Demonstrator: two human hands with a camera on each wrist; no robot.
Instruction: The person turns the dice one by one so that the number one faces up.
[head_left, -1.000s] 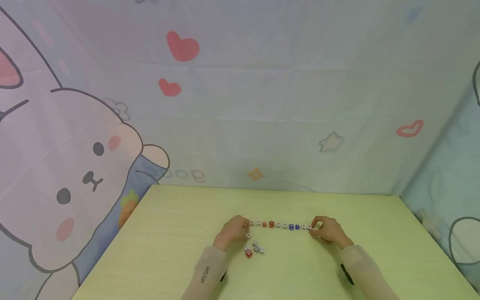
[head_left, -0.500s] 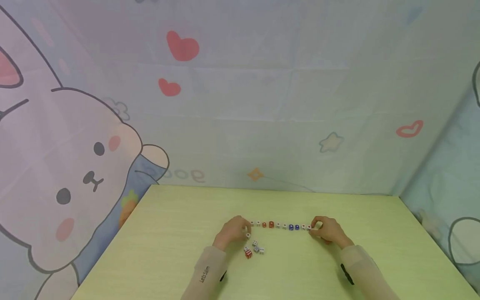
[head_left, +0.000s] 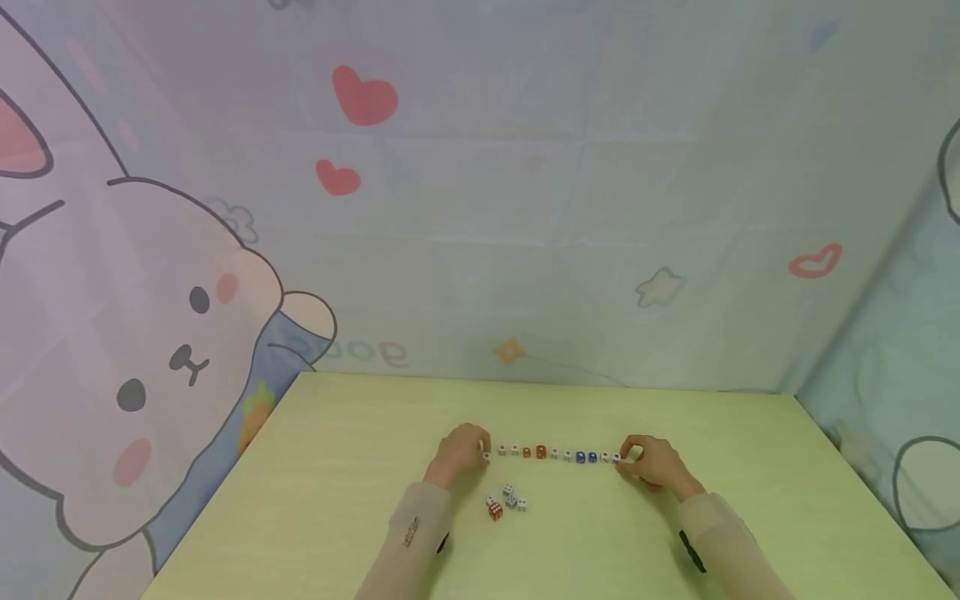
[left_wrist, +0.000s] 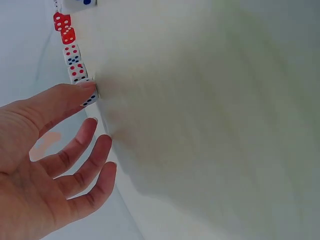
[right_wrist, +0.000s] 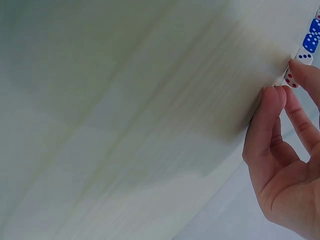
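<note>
My left hand pinches a white die just off the left end of a straight row of dice. In the left wrist view the thumb lies on that white die with dark pips, and the other fingers spread apart from it. The row has white dice, two red dice and two blue dice. At the right end, my right hand holds the last white die between thumb and fingertips. The right wrist view shows red pips on that end die.
Nearer the person, between the hands, lies a loose cluster of white dice with one red die. The pale yellow-green table ends at a printed cloth backdrop behind the row.
My left hand has carried a white die from below the row's left end up beside it, moving slightly left and away from the person. The right hand stays at the right end.
</note>
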